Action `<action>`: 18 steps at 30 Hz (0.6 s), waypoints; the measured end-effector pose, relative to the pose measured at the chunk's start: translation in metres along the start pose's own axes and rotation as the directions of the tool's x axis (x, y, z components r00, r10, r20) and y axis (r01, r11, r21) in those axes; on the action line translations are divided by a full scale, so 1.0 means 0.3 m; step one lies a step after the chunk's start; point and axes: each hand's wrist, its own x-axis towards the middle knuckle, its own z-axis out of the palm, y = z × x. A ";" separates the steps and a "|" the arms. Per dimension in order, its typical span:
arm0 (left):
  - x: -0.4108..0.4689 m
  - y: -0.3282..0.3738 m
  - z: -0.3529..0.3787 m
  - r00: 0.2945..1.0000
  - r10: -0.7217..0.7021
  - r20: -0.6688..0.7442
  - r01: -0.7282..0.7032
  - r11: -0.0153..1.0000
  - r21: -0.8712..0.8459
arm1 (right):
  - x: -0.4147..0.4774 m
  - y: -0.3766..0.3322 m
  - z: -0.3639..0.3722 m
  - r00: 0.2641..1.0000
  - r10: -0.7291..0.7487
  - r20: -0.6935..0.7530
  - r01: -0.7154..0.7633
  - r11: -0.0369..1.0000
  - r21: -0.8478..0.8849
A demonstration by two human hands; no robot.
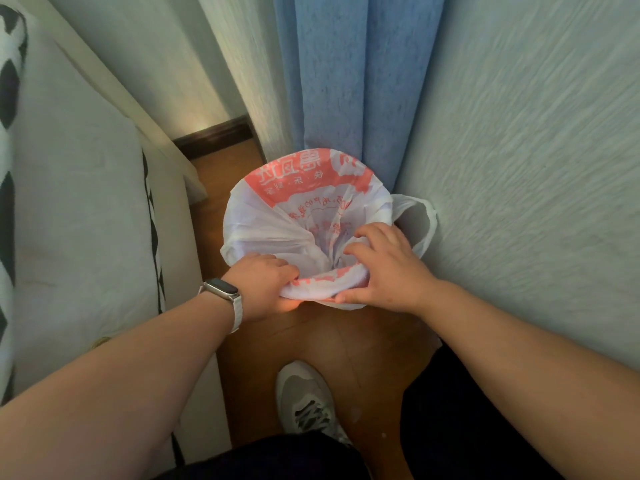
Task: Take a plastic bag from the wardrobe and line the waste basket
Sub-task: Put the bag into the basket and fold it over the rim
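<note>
Lining looks nearly done: the plastic bag (277, 220), white with red print, is already spread over the mouth of the waste basket (308, 299), whose own walls are hidden beneath the film. It is thin, light and limp, likely slippery and easy to tear if stretched hard, so the best hold is the doubled hem at the rim rather than the loose middle. The left hand (266, 282) is closed on the bag's near edge, and the right hand (384, 268) pinches the same edge with thumb below and fingers curled over it. One bag handle (420, 220) hangs loose off the right side. Room is tight: curtain (353, 81) behind, wall (536, 168) touching on the right, bed (86, 220) close on the left; only the near floor (346, 341) is free.
</note>
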 end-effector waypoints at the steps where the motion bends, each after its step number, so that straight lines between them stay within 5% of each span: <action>1: -0.003 0.008 -0.009 1.000 0.003 0.002 -0.003 1.000 -0.012 | -0.005 0.005 0.000 1.000 -0.003 -0.013 0.003 1.000 0.004; 9: 0.043 0.196 -0.076 0.957 0.093 -0.276 -0.141 0.977 -0.159 | -0.025 0.050 -0.011 0.980 -0.014 -0.199 0.035 0.995 0.099; 18: 0.045 0.183 -0.032 0.969 0.097 -0.228 -0.117 0.990 -0.076 | 0.010 -0.008 0.014 0.965 -0.128 -0.228 0.129 0.992 -0.010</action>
